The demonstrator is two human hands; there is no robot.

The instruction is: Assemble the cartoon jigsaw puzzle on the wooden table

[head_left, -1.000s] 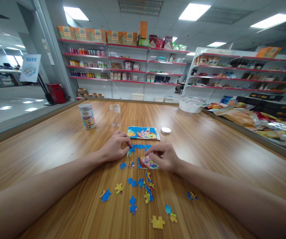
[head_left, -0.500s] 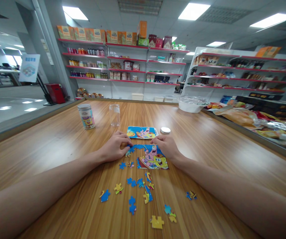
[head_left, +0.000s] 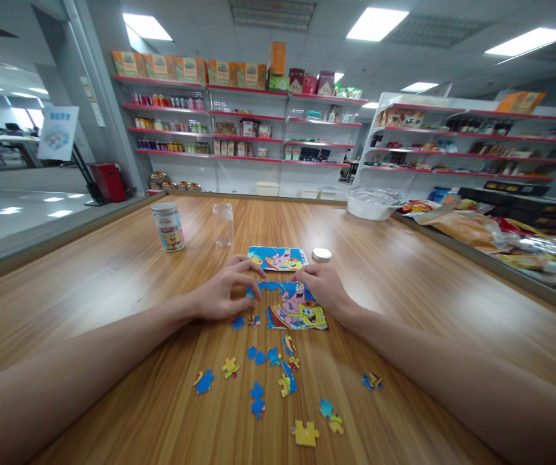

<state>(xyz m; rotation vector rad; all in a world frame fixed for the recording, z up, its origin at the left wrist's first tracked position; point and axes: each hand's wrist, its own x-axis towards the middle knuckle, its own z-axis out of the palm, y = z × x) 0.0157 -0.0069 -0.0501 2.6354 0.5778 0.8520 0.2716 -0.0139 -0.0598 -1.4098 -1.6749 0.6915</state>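
A partly joined cartoon jigsaw [head_left: 297, 309] lies on the wooden table [head_left: 418, 284] between my hands. My left hand [head_left: 222, 290] rests at its left edge, thumb and fingers pinching a small blue piece there, the other fingers raised. My right hand [head_left: 323, 284] presses its fingertips on the puzzle's top right edge. Loose blue and yellow pieces [head_left: 258, 371] lie scattered nearer me. A printed picture card [head_left: 278, 258] sits just beyond the puzzle.
Behind the card stand a printed tin [head_left: 168, 227], a clear tube [head_left: 223, 224] and a round lid [head_left: 321, 254]. A white bowl [head_left: 372, 203] and snack bags [head_left: 481, 229] line the right side. Store shelves fill the background.
My right hand moved from the puzzle's lower part up to its top right edge, uncovering the picture. My left hand has lifted its fingers and now pinches a piece at the left edge.
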